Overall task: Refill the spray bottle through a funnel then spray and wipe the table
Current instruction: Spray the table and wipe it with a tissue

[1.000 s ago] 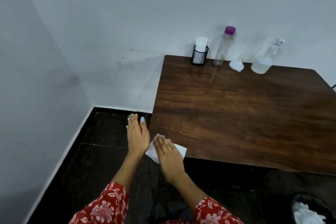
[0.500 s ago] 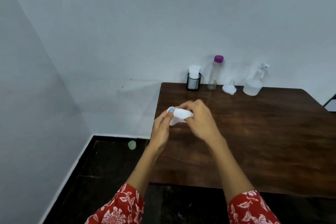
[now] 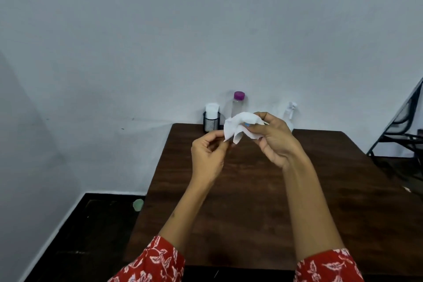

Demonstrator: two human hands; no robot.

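Observation:
A crumpled white tissue (image 3: 240,126) hangs in the air above the far part of the dark wooden table (image 3: 251,201). My right hand (image 3: 273,138) grips its right side with curled fingers. My left hand (image 3: 209,153) pinches its lower left corner. Behind them, against the wall, stand a clear bottle with a purple cap (image 3: 238,103) and the clear spray bottle (image 3: 290,114), which my right hand partly hides. The funnel is hidden behind my hands.
A black mesh holder with white tissues (image 3: 211,119) stands at the table's far left corner. A small green thing (image 3: 138,204) lies on the dark floor left of the table. A black metal chair frame (image 3: 402,130) is at the right edge.
The tissue went from the table's near edge up into the air in both hands. Since half a second ago my hands have drawn apart, spreading it. The view has tilted upward.

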